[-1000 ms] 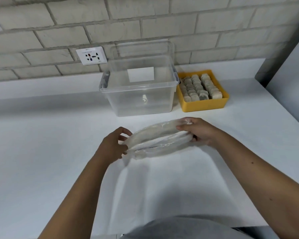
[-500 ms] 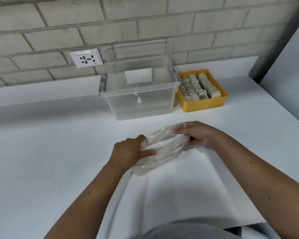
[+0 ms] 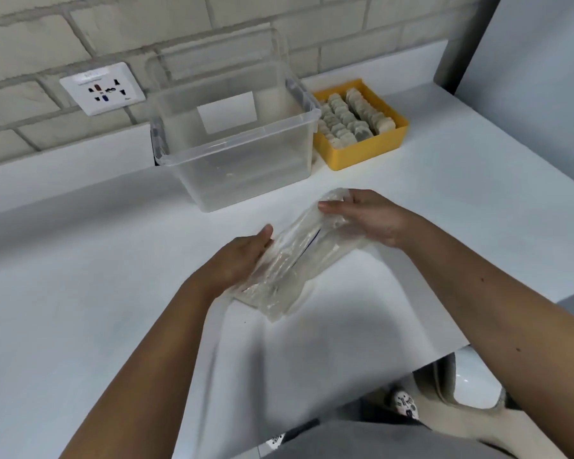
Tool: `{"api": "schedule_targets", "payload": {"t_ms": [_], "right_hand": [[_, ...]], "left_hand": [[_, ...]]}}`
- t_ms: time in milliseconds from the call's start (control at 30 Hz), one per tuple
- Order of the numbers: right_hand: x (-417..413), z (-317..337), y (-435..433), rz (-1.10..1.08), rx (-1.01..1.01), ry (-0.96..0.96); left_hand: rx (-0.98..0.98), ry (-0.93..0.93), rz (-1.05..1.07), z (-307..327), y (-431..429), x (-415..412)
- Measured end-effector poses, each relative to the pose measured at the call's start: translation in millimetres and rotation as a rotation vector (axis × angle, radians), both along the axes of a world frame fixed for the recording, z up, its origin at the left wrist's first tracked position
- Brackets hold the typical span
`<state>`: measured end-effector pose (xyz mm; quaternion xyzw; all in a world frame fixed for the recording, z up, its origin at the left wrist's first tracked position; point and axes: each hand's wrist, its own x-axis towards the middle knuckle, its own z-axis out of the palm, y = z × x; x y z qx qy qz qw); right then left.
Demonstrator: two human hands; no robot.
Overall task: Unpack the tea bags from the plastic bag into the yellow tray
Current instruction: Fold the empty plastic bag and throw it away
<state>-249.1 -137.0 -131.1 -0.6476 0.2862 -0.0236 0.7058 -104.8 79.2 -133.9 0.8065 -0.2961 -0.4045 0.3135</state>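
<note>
Two hands: both on the plastic bag (image 3: 299,256), held low over the white counter (image 3: 80,260) at the middle of the view
Left hand (image 3: 242,260): grips the bag's near end at 7 o'clock, thumb laid on top, the other fingers hidden under the film
Right hand (image 3: 368,217): pinches the far end at 1 o'clock, thumb and fingers curled round the gathered plastic
Bag's lie: stretched long between the hands, likely to flatten or fold it; nothing shows inside, so it looks emptied
Tea bags (image 3: 348,120): stand in tight rows in the yellow tray (image 3: 365,157), at 1 o'clock from the hands, well apart from the bag
Clear bin (image 3: 236,150): at 12 o'clock, just beside the tray's left wall
Wall socket (image 3: 101,87): at 10 o'clock on the brick wall
Stage: unpacking seems done; the bag probably only needs setting aside
</note>
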Motion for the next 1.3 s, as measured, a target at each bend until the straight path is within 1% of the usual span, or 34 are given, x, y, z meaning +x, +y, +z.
{"api": "schedule_targets", "payload": {"t_ms": [67,133,200,267,333,400,467,567,633,733,867,967,1000,1067,1133,1200,1300], "right_hand": [[-3,2,2,-0.070,-0.038,0.028],[-10,3,1,-0.124,-0.042,0.046],[-21,9,-1,-0.146,-0.056,0.056],[-38,18,-8,-0.168,-0.050,0.062],[-66,29,-22,-0.161,-0.011,0.069],[-98,42,-39,-0.100,0.029,0.096],[-139,58,-63,-0.082,0.025,0.129],[-201,85,-94,-0.117,-0.065,0.160],[-244,102,-109,-0.171,-0.145,0.170],[-303,122,-123,-0.252,-0.273,0.202],[-379,129,-135,-0.308,-0.424,0.319],[-418,109,-141,-0.330,-0.510,0.441],[-428,95,-144,-0.342,-0.523,0.478],[-441,61,-146,-0.343,-0.531,0.524],[-450,22,-145,-0.335,-0.528,0.565],[-458,-22,-140,-0.353,-0.555,0.618],[-466,-91,-131,-0.456,-0.649,0.648]], "left_hand": [[-0.008,0.063,-0.012,8,-7,-7],[-0.008,-0.068,-0.111,9,-14,-20],[-0.046,-0.197,-0.146,7,-21,-31],[-0.125,-0.223,-0.144,9,-31,-40],[-0.161,-0.209,-0.190,17,-49,-54],[-0.178,-0.211,-0.267,29,-73,-72],[-0.217,-0.178,-0.332,40,-103,-98],[-0.272,-0.038,-0.400,49,-147,-140],[-0.280,0.035,-0.509,47,-175,-173],[-0.279,0.061,-0.644,36,-213,-229],[-0.286,0.076,-0.675,15,-248,-315],[-0.243,0.222,-0.634,-10,-258,-364],[-0.220,0.256,-0.660,-24,-261,-378],[-0.164,0.223,-0.764,-57,-263,-398],[-0.094,0.201,-0.800,-95,-268,-412],[-0.088,0.189,-0.740,-134,-275,-421],[-0.100,0.165,-0.675,-188,-289,-427]]}}
